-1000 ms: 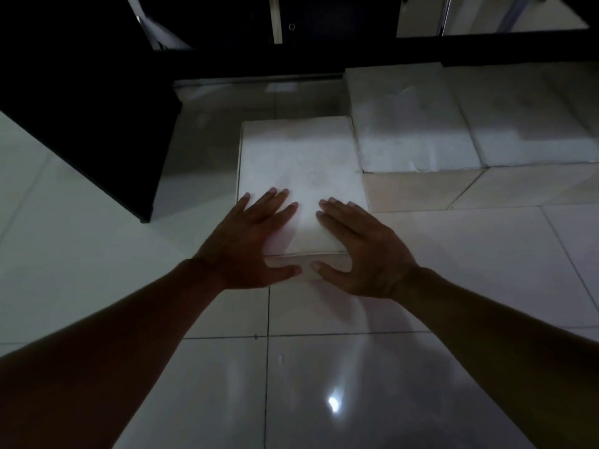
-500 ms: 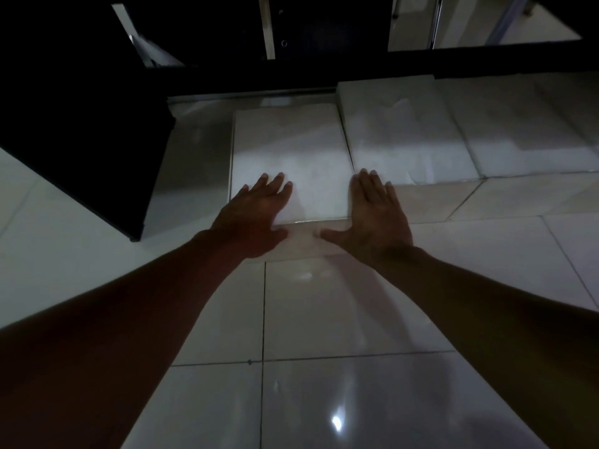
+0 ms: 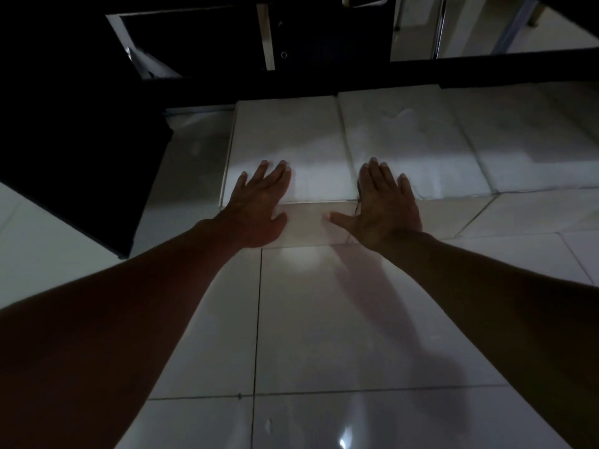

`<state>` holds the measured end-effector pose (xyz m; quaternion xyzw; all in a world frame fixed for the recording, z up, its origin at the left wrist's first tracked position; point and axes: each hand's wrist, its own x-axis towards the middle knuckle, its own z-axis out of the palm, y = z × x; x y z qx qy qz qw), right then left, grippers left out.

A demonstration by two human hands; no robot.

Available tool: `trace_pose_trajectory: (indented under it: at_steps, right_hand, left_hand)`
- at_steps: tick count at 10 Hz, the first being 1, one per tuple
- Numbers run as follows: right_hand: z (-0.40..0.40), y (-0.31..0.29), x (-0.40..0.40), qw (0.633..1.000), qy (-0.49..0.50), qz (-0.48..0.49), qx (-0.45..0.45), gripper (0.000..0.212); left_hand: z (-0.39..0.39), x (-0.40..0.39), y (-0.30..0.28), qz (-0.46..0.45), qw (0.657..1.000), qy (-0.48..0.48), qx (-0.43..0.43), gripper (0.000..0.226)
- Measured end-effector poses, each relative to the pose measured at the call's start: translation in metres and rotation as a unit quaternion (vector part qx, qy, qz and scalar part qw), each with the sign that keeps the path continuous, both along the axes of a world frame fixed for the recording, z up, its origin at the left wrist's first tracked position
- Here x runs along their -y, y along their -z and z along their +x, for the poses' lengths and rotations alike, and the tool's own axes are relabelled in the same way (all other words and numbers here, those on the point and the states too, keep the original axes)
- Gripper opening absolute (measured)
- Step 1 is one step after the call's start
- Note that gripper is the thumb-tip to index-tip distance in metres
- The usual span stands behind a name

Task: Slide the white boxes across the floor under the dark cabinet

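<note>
A flat white box [image 3: 288, 137] lies on the tiled floor, its far edge at the foot of the dark cabinet [image 3: 81, 131]. My left hand [image 3: 259, 205] rests flat on the box's near left corner, fingers spread. My right hand [image 3: 385, 205] presses flat across the seam between this box and a second white box [image 3: 415, 140] lying beside it on the right. A third white box [image 3: 531, 140] continues the row further right. Neither hand grips anything.
Glossy white floor tiles [image 3: 324, 319] stretch from the boxes toward me. A dark cabinet side panel [image 3: 123, 222] juts out on the left. Bare floor [image 3: 191, 157] shows between that panel and the left box. Metal legs [image 3: 437, 27] stand at the back right.
The left box has slid away from me until its far edge lines up with the neighbouring box at the cabinet. Both hands travelled forward with it, and the right hand shifted onto the seam.
</note>
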<state>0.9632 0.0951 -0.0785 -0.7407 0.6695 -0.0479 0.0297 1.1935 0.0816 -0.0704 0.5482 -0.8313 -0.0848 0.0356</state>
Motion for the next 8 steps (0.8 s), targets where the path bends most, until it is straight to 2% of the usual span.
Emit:
trace_pose_trajectory:
  at_steps: [4, 6, 7, 8]
  right_hand:
    - [-0.001, 0.009, 0.003, 0.999, 0.004, -0.042, -0.001, 0.108]
    - [-0.004, 0.001, 0.005, 1.0, -0.002, 0.006, 0.027, 0.112]
    - [-0.006, -0.014, -0.001, 0.995, -0.01, 0.048, 0.082, 0.1]
    - [-0.012, -0.038, -0.011, 0.991, -0.008, 0.021, 0.134, 0.084]
  left_hand:
    - [-0.003, 0.0, 0.003, -0.029, 1.0, -0.005, -0.005, 0.083]
    - [-0.013, -0.005, -0.006, -0.007, 0.999, -0.035, 0.018, 0.088]
    - [-0.026, -0.013, -0.019, 0.015, 0.998, -0.055, 0.014, 0.081]
    - [-0.037, -0.02, -0.042, -0.017, 0.999, -0.049, -0.013, 0.07]
